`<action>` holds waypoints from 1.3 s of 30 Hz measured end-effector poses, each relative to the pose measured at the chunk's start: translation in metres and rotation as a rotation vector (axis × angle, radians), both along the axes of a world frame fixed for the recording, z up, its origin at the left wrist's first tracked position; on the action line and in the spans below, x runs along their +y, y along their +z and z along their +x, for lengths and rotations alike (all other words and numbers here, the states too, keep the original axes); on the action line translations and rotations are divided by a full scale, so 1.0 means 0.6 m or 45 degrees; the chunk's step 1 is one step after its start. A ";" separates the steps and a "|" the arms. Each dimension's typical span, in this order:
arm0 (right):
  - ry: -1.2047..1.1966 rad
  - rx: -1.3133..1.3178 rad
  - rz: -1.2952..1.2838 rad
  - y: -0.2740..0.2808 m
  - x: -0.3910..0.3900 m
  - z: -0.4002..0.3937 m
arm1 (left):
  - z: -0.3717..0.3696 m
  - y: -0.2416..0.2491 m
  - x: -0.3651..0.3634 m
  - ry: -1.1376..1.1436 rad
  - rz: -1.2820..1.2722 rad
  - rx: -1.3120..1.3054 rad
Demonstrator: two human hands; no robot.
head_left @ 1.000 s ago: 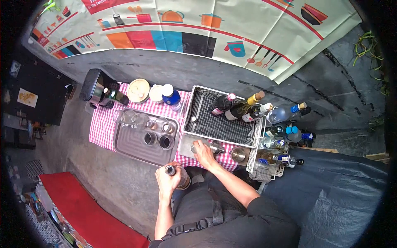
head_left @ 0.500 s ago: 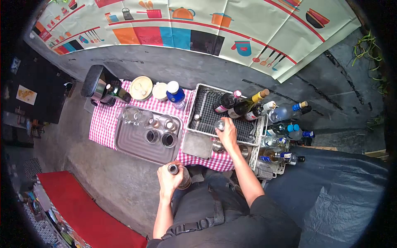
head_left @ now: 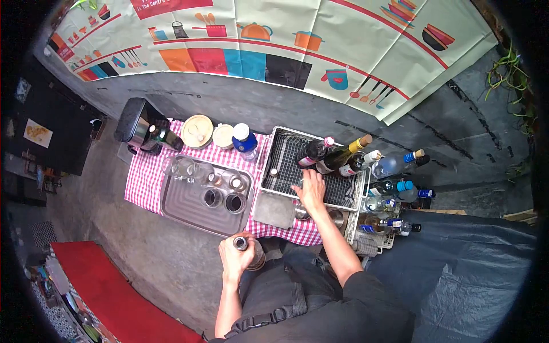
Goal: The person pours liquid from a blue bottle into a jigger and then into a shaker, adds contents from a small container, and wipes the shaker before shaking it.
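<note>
My left hand [head_left: 235,258] is wrapped round the neck of a bottle [head_left: 240,243], whose mouth points up at the camera, just in front of the tray [head_left: 189,218]. Over the front part of the wire basket [head_left: 273,131] is my right hand [head_left: 312,193], its fingers spread over the mesh. Whether a small glass lies under that palm is hidden. Bottles, one with a pink cap [head_left: 315,151] and one with a yellow neck [head_left: 341,156], lean in the basket behind my right hand. Two dark-filled glasses [head_left: 213,198] and several clear glasses [head_left: 184,167] are on the tray.
A grey cloth [head_left: 273,210] lies between tray and basket. Behind the tray are a blue bottle [head_left: 245,140], a lidded container [head_left: 197,131] and a black appliance [head_left: 137,123]. More bottles [head_left: 389,188] stand at the right. A red surface [head_left: 108,286] is at lower left.
My right hand has opened and spread over the basket; the small clear glass it held is no longer visible. My left hand still holds the bottle. The view has shifted slightly.
</note>
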State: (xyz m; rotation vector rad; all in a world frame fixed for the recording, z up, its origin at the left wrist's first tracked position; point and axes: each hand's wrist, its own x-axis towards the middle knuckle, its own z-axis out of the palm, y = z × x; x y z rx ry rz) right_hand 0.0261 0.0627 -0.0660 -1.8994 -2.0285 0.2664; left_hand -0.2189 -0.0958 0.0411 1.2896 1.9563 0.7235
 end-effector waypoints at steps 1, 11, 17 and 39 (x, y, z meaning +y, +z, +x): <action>0.081 0.034 0.055 0.001 0.004 -0.012 | 0.001 0.001 0.001 0.014 -0.011 0.015; 0.368 0.140 -0.275 -0.133 0.112 -0.100 | 0.011 0.022 0.012 0.042 -0.105 -0.014; 0.124 0.526 -0.019 -0.075 0.069 -0.098 | 0.009 0.019 0.011 0.008 -0.077 -0.028; 0.328 1.180 0.085 0.234 -0.283 -0.075 | 0.066 0.037 0.026 -0.892 0.165 0.033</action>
